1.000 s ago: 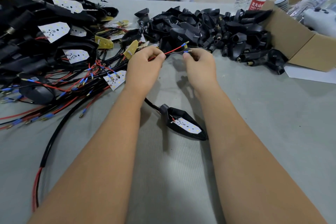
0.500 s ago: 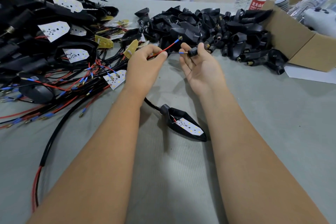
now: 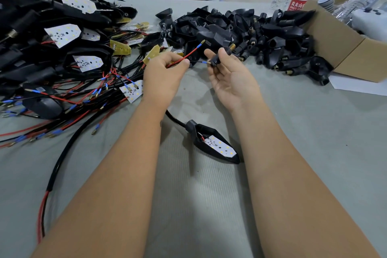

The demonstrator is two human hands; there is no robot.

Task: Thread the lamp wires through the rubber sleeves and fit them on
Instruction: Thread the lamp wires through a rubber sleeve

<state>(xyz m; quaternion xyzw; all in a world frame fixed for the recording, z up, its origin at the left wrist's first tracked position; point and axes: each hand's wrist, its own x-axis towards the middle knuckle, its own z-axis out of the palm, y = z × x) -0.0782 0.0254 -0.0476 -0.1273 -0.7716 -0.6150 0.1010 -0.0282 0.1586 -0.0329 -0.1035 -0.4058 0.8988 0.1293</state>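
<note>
Left hand [image 3: 162, 73]: grip pressed together on the lamp wires, thumb and forefinger pinching them at the fingertips. The red wire [image 3: 191, 52] runs up and to the right out of the pinch and ends in a brass tip, free in the air. The black wire [image 3: 199, 62] leaves the same pinch level and to the right, crossing the gap between the hands.

Right hand [image 3: 230, 75]: palm up, grip closed on a black rubber sleeve [image 3: 218, 56], held between thumb and the first fingers; the remaining fingers lie loosely spread. A brass threaded stud shows at the sleeve's far end. The blue-and-brass tip of the black wire sits at the sleeve's near mouth; whether it has entered the bore cannot be told from this angle.

The sleeve lies just to the right of the left grip, with only the short run of black wire between them.

Lamp housing [image 3: 213, 144]: black, pointed, open side up with a white board inside, lying on the grey bench [image 3: 314, 153] between the two forearms. Its black cable passes under the left forearm.

Beyond the hands a heap of black sleeves [image 3: 261, 33] lies on the bench. To the left, a pile of wired lamps [image 3: 62, 58]. A cardboard box [image 3: 345, 48] stands to the right of the heap.
</note>
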